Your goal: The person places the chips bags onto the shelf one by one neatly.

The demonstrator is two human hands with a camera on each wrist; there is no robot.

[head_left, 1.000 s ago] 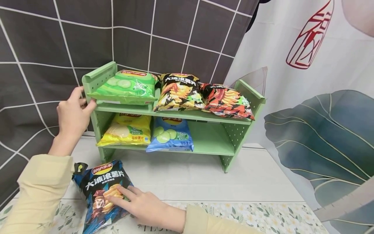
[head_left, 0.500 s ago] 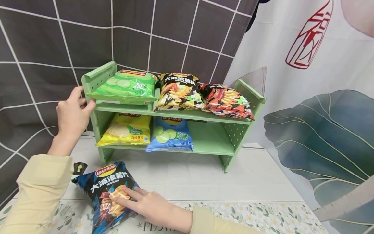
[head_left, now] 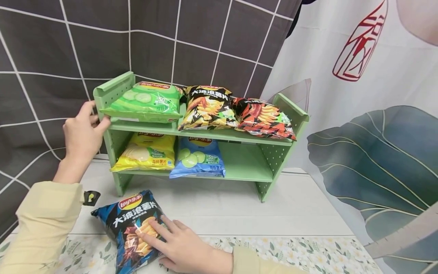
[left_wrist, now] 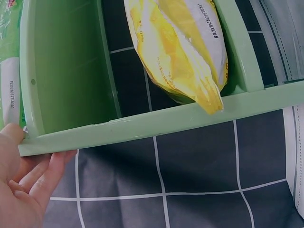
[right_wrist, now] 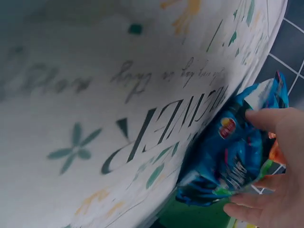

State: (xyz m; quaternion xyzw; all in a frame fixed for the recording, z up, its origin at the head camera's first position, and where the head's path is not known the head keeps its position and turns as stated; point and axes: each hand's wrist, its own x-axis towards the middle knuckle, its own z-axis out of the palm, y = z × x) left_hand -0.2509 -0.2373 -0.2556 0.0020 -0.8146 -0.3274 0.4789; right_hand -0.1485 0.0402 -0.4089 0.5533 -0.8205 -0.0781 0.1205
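Observation:
My left hand (head_left: 82,133) grips the left side panel of a green two-tier shelf (head_left: 246,160), thumb in front and fingers behind, as the left wrist view also shows. Low in the head view, my right hand (head_left: 184,243) holds a blue-black bag of potato chips (head_left: 131,219), fingers spread over its printed front. The right wrist view shows the thumb on one side of this chip bag (right_wrist: 232,147) and the fingers at the other. The bag lies tilted near the shelf's left foot; whether it touches the table throughout, I cannot tell.
On the top tier lie green (head_left: 147,102), black-gold (head_left: 208,108) and red-black (head_left: 265,118) chip bags. Yellow (head_left: 147,152) and blue (head_left: 198,158) chip bags lie below. A small black scrap (head_left: 91,198) is near the left sleeve. A floral cloth (head_left: 291,255) covers the table's front.
My right hand and the blue-black chip bag have shifted to the right, and the small black scrap now stands apart from the bag. The left hand stays on the shelf panel.

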